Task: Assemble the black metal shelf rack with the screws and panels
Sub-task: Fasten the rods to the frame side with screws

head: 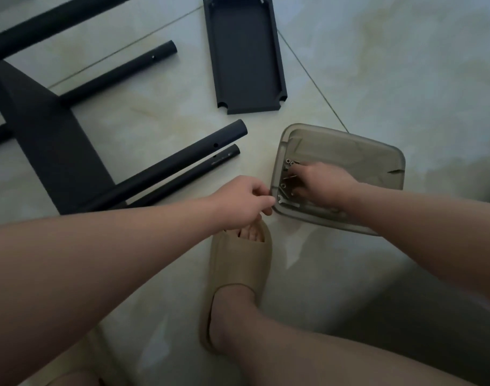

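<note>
A translucent grey tray lies on the tiled floor with several small screws and a flat wrench at its left side. My right hand reaches into the tray, fingers curled down among the screws; what it holds is hidden. My left hand hovers at the tray's left rim with fingertips pinched together, possibly on a small part. A loose black shelf panel lies upside down further away. To the left lies a partly built frame: a black panel with black tubes sticking out.
My foot in a tan slipper stands just below the tray and hands. A loose black tube lies at upper left beside a thicker one. Pale floor tiles surround everything.
</note>
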